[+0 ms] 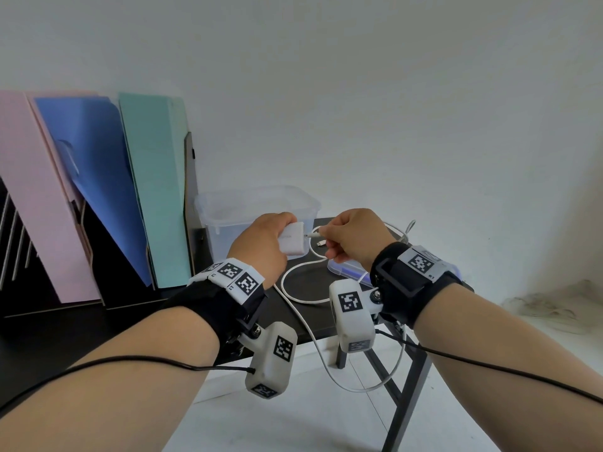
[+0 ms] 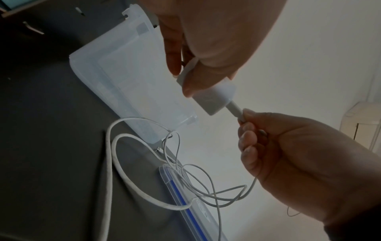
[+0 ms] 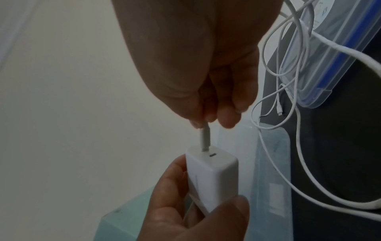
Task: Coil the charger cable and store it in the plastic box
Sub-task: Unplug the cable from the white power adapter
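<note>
Above table — charger, both hands

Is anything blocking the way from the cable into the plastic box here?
Nothing visible does. The box stands open just behind the hands, its lid lying off on the table. The cable itself is uncoiled, its plug pinched by the right hand at the charger the left hand grips.

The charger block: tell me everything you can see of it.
The charger block is a small white box, smooth like plastic, with rounded edges and faint grey print on one side. Its end face has two ports: a cable plug sits in one, the other is empty. The left hand grips it in the air in front of the clear plastic box; the right hand pinches the plug.
</note>
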`<action>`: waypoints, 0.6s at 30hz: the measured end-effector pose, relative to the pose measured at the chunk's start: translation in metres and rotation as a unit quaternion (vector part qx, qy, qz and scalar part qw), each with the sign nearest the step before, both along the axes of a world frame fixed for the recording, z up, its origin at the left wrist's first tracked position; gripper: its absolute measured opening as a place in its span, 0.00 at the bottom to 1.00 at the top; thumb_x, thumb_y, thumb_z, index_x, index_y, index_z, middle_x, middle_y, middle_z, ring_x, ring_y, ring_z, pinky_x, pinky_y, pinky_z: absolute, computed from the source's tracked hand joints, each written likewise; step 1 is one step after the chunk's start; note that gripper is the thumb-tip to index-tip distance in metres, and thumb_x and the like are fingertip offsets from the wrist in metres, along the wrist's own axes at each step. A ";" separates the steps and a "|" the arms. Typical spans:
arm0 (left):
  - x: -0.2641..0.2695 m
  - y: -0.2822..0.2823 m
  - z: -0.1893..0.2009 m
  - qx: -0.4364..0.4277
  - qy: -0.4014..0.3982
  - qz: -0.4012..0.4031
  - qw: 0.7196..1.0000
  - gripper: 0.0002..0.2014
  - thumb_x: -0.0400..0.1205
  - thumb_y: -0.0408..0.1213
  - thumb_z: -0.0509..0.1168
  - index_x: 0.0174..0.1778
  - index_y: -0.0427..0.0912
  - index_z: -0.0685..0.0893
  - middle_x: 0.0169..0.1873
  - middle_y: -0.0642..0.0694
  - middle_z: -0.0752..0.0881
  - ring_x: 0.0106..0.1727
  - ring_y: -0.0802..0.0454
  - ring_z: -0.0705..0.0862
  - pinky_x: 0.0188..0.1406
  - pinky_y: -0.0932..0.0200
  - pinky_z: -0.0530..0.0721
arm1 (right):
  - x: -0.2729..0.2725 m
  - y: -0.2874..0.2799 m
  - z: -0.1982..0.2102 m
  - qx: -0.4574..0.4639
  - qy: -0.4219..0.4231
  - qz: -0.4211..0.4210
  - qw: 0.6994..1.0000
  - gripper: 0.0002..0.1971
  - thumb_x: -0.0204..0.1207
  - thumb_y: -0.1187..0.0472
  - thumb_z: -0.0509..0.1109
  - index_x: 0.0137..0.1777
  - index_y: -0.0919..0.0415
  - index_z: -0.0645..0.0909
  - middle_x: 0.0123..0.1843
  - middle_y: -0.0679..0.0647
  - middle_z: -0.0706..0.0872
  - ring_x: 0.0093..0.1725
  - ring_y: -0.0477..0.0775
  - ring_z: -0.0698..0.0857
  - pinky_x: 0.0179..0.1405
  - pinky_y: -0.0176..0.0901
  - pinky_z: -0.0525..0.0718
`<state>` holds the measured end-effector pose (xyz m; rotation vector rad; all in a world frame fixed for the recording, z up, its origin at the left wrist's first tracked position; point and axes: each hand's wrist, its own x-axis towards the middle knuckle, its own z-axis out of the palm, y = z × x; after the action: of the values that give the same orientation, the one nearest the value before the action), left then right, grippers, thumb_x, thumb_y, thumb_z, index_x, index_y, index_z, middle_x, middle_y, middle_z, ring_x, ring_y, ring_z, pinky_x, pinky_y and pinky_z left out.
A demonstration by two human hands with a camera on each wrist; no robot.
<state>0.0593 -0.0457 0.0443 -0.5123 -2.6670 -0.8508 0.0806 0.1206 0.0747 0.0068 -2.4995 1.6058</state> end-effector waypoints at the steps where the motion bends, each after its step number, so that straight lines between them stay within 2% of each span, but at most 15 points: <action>1: -0.001 0.001 -0.001 -0.009 0.002 -0.003 1.000 0.26 0.73 0.26 0.65 0.65 0.52 0.76 0.60 0.48 0.79 0.58 0.48 0.79 0.55 0.56 0.77 | 0.000 0.000 -0.001 -0.003 -0.002 -0.001 1.000 0.07 0.77 0.66 0.69 0.38 0.68 0.82 0.27 0.57 0.83 0.22 0.49 0.83 0.26 0.39 0.86; 7: -0.002 0.002 -0.001 -0.014 0.017 0.000 1.000 0.25 0.73 0.27 0.65 0.64 0.52 0.76 0.60 0.49 0.79 0.58 0.48 0.79 0.55 0.55 0.77 | -0.002 0.000 -0.004 -0.076 -0.020 0.007 0.997 0.05 0.77 0.66 0.69 0.43 0.69 0.81 0.28 0.58 0.83 0.19 0.47 0.83 0.21 0.36 0.83; 11: -0.002 0.001 0.001 -0.032 0.024 0.006 0.999 0.24 0.72 0.26 0.64 0.63 0.52 0.76 0.58 0.50 0.78 0.57 0.47 0.79 0.53 0.53 0.78 | -0.003 -0.003 -0.005 -0.102 -0.024 0.012 0.994 0.04 0.77 0.66 0.69 0.44 0.68 0.80 0.30 0.58 0.83 0.20 0.46 0.83 0.22 0.35 0.85; 15: -0.001 -0.001 0.005 -0.045 0.034 0.002 0.998 0.24 0.71 0.24 0.63 0.60 0.50 0.76 0.56 0.49 0.78 0.56 0.46 0.79 0.53 0.50 0.80 | -0.003 -0.004 -0.009 -0.105 -0.028 0.024 0.994 0.05 0.79 0.64 0.67 0.42 0.63 0.78 0.30 0.57 0.83 0.21 0.47 0.83 0.22 0.37 0.82; 18: -0.008 -0.007 0.010 -0.048 0.044 0.016 0.998 0.26 0.69 0.22 0.61 0.60 0.50 0.76 0.58 0.48 0.78 0.57 0.44 0.79 0.55 0.48 0.80 | -0.001 -0.002 -0.009 -0.070 -0.051 0.040 0.995 0.05 0.80 0.58 0.66 0.49 0.59 0.79 0.29 0.56 0.84 0.22 0.50 0.83 0.21 0.37 0.79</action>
<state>0.0513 -0.0531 0.0538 -0.5163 -2.6375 -0.6794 0.0792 0.1188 0.0657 0.0067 -2.4836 1.8538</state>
